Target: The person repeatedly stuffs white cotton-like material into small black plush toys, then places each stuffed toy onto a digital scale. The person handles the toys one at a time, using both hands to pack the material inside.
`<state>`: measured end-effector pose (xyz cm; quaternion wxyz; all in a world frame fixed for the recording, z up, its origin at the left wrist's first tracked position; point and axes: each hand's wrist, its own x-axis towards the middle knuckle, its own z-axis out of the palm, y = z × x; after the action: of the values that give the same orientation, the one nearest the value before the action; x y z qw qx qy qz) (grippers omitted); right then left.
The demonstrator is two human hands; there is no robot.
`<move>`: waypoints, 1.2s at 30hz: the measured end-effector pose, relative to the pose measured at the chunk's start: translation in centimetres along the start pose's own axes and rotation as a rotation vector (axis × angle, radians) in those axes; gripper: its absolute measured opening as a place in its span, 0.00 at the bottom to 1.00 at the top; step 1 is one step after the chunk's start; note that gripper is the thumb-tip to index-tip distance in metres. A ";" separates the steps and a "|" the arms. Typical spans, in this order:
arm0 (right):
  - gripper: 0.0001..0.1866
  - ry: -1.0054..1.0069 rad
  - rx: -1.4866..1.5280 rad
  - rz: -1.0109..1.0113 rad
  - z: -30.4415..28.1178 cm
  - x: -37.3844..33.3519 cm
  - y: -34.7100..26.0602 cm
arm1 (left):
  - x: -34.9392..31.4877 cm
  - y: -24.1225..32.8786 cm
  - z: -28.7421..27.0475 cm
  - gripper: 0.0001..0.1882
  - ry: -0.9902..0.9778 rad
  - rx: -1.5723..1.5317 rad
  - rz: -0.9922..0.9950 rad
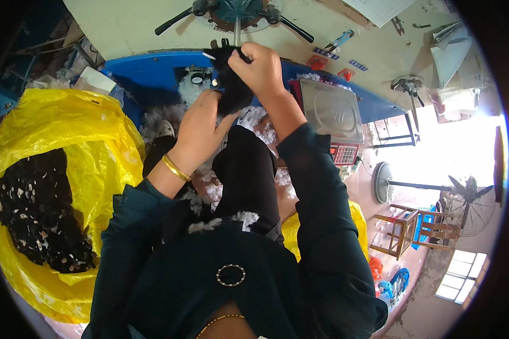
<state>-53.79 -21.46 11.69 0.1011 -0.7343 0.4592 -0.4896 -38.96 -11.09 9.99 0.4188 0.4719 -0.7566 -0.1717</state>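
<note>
Both my hands hold a black plush piece (232,79) with small white parts on it, right below the metal tube (237,31) of the pale green machine. My right hand (259,70) grips its upper end near the tube, fingers wrapped round the fabric. My left hand (205,127) closes on its lower end, with the thumb along its near side. Whether the tube goes into the plush piece is hidden by the fabric and my right hand. White fluffy stuffing (254,120) lies about it and on my lap.
On the left a yellow sack (90,133) holds a heap of black plush pieces (34,209) with pale spots. Black handles (172,21) stick out from the machine face. To the right stand a scale (332,113), a chair (398,231) and a fan (466,206).
</note>
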 end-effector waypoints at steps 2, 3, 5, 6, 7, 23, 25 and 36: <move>0.18 -0.065 0.027 0.111 -0.9 -1.3 -1.7 | -0.1 -0.4 -0.2 0.17 0.016 -0.405 -0.168; 0.18 -0.094 0.043 0.162 -1.3 -1.4 -2.3 | 0.1 -0.6 -0.5 0.16 -0.041 -0.838 -0.442; 0.16 -0.126 -0.128 0.226 -1.4 0.0 -2.7 | 0.8 -3.2 -0.6 0.17 -0.226 -1.562 -0.743; 0.16 -0.109 -0.190 0.237 -0.3 1.4 -2.3 | 1.7 -4.3 0.1 0.17 -0.187 -1.661 -0.738; 0.16 -0.082 -0.266 0.253 0.4 2.7 -1.6 | 2.7 -5.2 1.2 0.17 -0.163 -1.767 -0.727; 0.16 -0.200 -0.239 0.319 -1.2 0.8 -2.8 | 2.4 0.2 0.7 0.08 0.099 -0.654 -0.444; 0.16 -0.132 -0.286 0.310 0.2 3.0 -1.6 | 5.4 -0.9 1.0 0.15 0.123 -0.580 -0.363; 0.16 -0.056 0.137 0.222 -0.7 -1.1 -1.0 | 0.4 -1.7 1.5 0.16 -0.011 -1.713 -0.834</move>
<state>-53.89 -19.85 12.00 0.2173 -0.6838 0.5000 -0.4850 -39.26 -12.48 8.17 0.5237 0.2359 -0.1462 -0.8054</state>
